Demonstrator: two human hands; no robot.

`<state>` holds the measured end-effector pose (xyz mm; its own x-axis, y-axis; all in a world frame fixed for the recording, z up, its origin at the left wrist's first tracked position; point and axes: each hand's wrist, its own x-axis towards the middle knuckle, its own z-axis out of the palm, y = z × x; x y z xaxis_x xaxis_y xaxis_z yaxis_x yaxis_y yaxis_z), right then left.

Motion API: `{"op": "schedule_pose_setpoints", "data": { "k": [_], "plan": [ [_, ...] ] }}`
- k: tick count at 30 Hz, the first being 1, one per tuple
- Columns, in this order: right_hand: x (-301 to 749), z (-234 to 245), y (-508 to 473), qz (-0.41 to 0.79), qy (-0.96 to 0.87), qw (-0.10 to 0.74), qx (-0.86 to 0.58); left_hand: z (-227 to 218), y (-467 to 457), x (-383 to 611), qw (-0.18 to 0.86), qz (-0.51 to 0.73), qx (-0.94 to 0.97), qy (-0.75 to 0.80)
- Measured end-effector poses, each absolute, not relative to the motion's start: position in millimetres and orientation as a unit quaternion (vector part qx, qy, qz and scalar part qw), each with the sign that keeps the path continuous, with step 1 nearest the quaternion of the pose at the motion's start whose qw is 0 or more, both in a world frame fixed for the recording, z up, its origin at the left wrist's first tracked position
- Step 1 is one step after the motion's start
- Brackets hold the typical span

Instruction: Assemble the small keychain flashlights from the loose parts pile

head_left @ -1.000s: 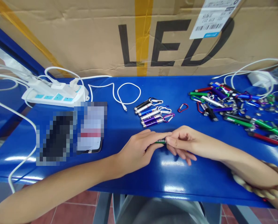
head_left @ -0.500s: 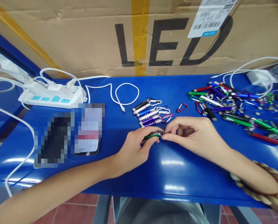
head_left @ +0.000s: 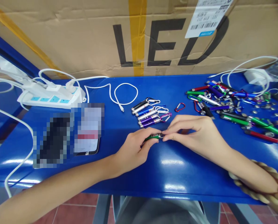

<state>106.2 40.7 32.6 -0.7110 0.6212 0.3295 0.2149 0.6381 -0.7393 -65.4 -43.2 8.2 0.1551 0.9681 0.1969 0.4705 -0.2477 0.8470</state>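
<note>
My left hand (head_left: pixel 136 150) is closed around a small green mini flashlight (head_left: pixel 154 136) held level above the table, its silver end pointing right. Thumb and forefinger of my right hand (head_left: pixel 195 132) pinch that silver end; the fingertips hide part of it. Just behind my hands lies a row of several finished-looking mini flashlights (head_left: pixel 146 115), black, silver, blue and purple, with carabiner clips on their right ends. A loose red carabiner (head_left: pixel 180 107) rests to the right of the row.
A pile of coloured flashlight tubes (head_left: pixel 219 108) and scattered small round metal parts covers the blue table's (head_left: pixel 139 180) right side. Two blurred phones (head_left: pixel 85 144) lie left. Behind them is a white power strip (head_left: pixel 52 99) with cables. A cardboard box (head_left: pixel 87 37) stands along the back.
My right hand's fingers have closed in more tightly on the flashlight's silver end, and the flashlight sits more level. The view has shifted slightly.
</note>
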Motion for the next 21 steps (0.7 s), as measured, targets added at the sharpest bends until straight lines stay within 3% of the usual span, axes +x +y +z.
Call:
{"op": "schedule_pose_setpoints", "data": {
  "k": [15, 21],
  "plan": [
    [101.9, 31.4, 41.5, 0.47, -0.793, 0.219, -0.32, 1.6, -48.7, -66.3, 0.276, 0.431, 0.712, 0.482],
    [100.8, 26.3, 39.4, 0.583, -0.71, 0.187, -0.349, 1.9, -47.4, -65.4, 0.246, 0.445, 0.714, 0.481]
  ]
}}
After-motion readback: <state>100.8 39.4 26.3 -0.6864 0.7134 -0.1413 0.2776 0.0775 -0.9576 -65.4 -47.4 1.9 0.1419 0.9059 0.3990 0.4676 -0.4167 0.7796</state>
